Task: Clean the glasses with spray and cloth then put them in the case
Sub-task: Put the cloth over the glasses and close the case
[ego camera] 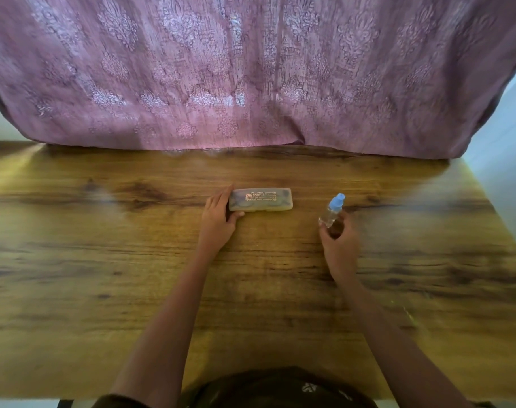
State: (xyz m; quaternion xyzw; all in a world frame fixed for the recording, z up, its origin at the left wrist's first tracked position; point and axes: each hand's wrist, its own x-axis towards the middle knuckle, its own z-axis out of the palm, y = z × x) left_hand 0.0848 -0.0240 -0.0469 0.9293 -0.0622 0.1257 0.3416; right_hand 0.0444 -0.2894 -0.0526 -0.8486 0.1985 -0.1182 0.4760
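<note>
A translucent glasses case (265, 200) with printed lettering lies closed on the wooden table (103, 260), just past the middle. Dark glasses show faintly through its lid. My left hand (218, 216) grips the case's left end, thumb at the front edge and fingers over the back. To the right, a small clear spray bottle (333, 210) with a light blue cap stands tilted. My right hand (339, 242) holds it around its lower part. No cloth is in view.
A mauve patterned curtain (250, 78) hangs down to the table's far edge. The table's right edge (492, 219) runs diagonally near the bottle, with a pale wall beyond. My dark clothing (280, 390) shows at the near edge.
</note>
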